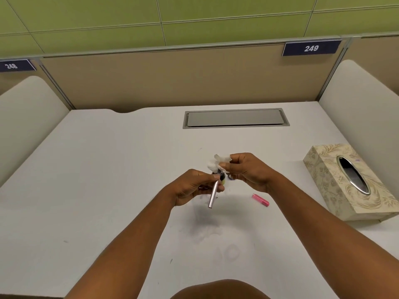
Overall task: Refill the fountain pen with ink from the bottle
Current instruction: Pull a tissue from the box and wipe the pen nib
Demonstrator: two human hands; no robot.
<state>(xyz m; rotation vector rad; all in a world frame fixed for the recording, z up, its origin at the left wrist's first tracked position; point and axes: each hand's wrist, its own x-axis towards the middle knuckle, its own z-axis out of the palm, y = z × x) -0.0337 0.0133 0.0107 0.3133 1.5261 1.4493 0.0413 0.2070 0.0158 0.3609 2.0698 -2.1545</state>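
My left hand (194, 186) grips a slim silver fountain pen (213, 196), its barrel pointing down toward me and its front end up. My right hand (248, 171) pinches a crumpled white tissue (216, 164) against the pen's upper end. Behind the pen, mostly hidden by both hands, stands a small dark ink bottle (222, 179) with a yellowish label. A small dark ring-shaped thing, perhaps the bottle's cap (231, 177), lies just right of it under my right hand. A pink pen part (260, 200) lies on the white desk (108, 180) to the right.
A patterned beige tissue box (349, 180) sits at the right edge of the desk. A grey cable-port flap (236, 118) is set into the desk at the back. Beige partition walls close in the back and both sides. Faint ink smudges mark the desk near me.
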